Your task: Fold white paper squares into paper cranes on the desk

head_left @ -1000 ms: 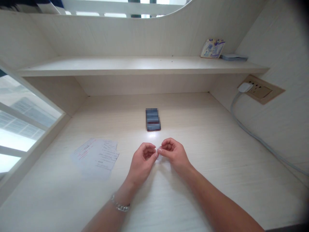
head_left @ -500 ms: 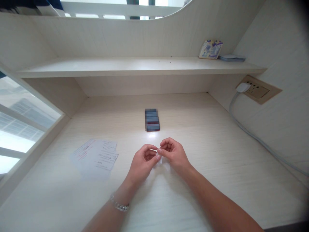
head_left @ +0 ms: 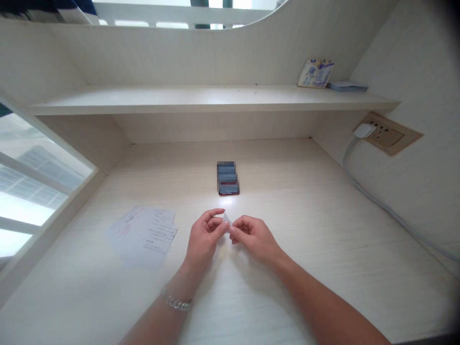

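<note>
Left hand, right hand both pinching small white paper scrap, fingers clamped on it, near dark flat phone lying on pale wooden table.

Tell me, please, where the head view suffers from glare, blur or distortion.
Head view: glare whitens the desk by the pixelated phone; the shelf bows with wide-angle distortion; the right corners darken; the small white piece between left hand and right hand looks washed out.
</note>
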`<state>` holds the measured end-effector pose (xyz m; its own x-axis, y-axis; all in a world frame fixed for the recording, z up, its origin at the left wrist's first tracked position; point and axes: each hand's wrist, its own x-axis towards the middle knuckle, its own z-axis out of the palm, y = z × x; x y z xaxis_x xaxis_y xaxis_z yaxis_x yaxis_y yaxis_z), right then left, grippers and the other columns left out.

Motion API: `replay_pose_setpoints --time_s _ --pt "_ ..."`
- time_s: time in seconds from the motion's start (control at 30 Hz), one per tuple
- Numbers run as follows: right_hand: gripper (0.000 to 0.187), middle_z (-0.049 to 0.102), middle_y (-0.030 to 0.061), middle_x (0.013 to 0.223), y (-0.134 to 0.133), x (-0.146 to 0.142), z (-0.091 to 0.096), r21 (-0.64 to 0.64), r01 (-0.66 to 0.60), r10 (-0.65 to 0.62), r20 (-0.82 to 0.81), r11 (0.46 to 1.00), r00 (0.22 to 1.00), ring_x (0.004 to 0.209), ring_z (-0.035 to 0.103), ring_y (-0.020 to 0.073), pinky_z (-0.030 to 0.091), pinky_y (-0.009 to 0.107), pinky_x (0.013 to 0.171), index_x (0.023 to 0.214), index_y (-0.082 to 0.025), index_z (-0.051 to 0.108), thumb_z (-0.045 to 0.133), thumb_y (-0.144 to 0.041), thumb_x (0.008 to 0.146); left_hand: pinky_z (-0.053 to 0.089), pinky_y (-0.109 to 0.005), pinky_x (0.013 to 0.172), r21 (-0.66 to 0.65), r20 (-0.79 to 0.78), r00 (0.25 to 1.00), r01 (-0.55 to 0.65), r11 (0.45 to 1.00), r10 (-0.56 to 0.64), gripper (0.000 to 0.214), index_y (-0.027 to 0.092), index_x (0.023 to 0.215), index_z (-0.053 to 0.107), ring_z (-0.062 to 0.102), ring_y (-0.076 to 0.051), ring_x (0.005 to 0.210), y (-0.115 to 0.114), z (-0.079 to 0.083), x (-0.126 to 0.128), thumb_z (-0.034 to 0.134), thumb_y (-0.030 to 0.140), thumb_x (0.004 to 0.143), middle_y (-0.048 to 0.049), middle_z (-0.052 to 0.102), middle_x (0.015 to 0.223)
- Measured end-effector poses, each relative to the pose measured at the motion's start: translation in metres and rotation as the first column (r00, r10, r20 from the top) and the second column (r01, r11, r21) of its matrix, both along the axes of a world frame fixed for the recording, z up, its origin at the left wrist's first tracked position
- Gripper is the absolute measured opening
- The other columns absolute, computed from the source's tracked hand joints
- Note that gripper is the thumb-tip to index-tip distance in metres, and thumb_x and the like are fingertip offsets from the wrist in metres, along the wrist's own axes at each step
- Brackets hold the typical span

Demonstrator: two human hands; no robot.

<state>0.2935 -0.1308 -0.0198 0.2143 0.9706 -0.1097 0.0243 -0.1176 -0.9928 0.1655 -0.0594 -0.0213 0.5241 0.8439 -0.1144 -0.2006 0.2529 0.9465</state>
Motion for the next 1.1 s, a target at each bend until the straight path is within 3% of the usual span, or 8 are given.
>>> replay_pose_setpoints --time_s 0.23,0.43,0.57,0.73,0.93,1.1 --pt "0.017 0.063 0.0021 0.067 -0.002 0.002 0.005 0.019 -0.022 0.021 0.092 1.0 0.996 0.061 0.058 0.0133 0.045 0.025 0.058 0.075 -0.016 0.062 0.06 -0.032 0.078 0.043 -0.024 0.061 -0.098 0.047 0.994 0.102 0.99 -0.098 0.013 0.013 0.071 0.061 0.053 -0.01 0.063 0.003 -0.002 -0.002 0.065 0.024 0.074 -0.0006 0.057 0.067" --pt "0.018 0.06 0.0005 0.064 0.002 0.005 0.002 0.087 0.003 0.009 -0.14 0.996 0.99 0.058 0.056 0.0118 0.045 0.025 0.056 0.076 -0.016 0.062 0.062 -0.033 0.076 0.044 -0.026 0.059 -0.239 0.133 0.978 0.19 0.952 -0.162 0.014 0.011 0.08 0.065 0.056 -0.013 0.065 0.001 0.003 -0.001 0.064 0.024 0.076 -0.0043 0.061 0.073" --pt "0.017 0.062 0.0015 0.067 0.003 0.005 0.0 0.102 -0.006 0.025 -0.188 0.995 0.982 0.06 0.057 0.0121 0.046 0.025 0.055 0.078 -0.016 0.064 0.064 -0.033 0.074 0.046 -0.028 0.064 -0.242 0.242 0.946 0.274 0.931 -0.215 0.019 0.01 0.091 0.067 0.057 -0.014 0.068 -0.002 0.007 0.001 0.057 0.024 0.082 -0.0071 0.063 0.075" --pt "0.014 0.065 0.0039 0.078 0.001 0.003 0.003 0.136 0.105 -0.095 -0.074 0.985 0.993 0.068 0.06 0.0145 0.049 0.027 0.062 0.083 -0.017 0.062 0.062 -0.029 0.075 0.045 -0.027 0.072 -0.248 0.228 0.953 0.253 0.935 -0.198 0.022 0.01 0.097 0.068 0.058 -0.015 0.077 -0.003 0.004 0.002 0.06 0.022 0.08 -0.0098 0.066 0.084" --pt "0.008 0.064 0.0041 0.08 -0.003 0.004 0.011 0.235 0.139 -0.205 0.285 0.962 0.936 0.071 0.059 0.0148 0.048 0.026 0.062 0.079 -0.018 0.066 0.059 -0.019 0.075 0.045 -0.028 0.077 -0.238 0.176 0.964 0.24 0.941 -0.201 0.02 0.012 0.096 0.069 0.059 -0.015 0.082 -0.003 0.0 0.003 0.062 0.019 0.078 -0.01 0.067 0.091" --pt "0.008 0.064 0.0034 0.076 -0.003 0.004 0.012 0.212 0.142 -0.205 0.313 0.967 0.927 0.065 0.057 0.0135 0.045 0.025 0.058 0.078 -0.018 0.068 0.062 -0.021 0.074 0.047 -0.029 0.072 -0.222 0.093 0.987 0.149 0.963 -0.132 0.022 0.013 0.091 0.068 0.06 -0.015 0.074 0.0 -0.004 0.001 0.07 0.02 0.071 -0.0074 0.068 0.081"
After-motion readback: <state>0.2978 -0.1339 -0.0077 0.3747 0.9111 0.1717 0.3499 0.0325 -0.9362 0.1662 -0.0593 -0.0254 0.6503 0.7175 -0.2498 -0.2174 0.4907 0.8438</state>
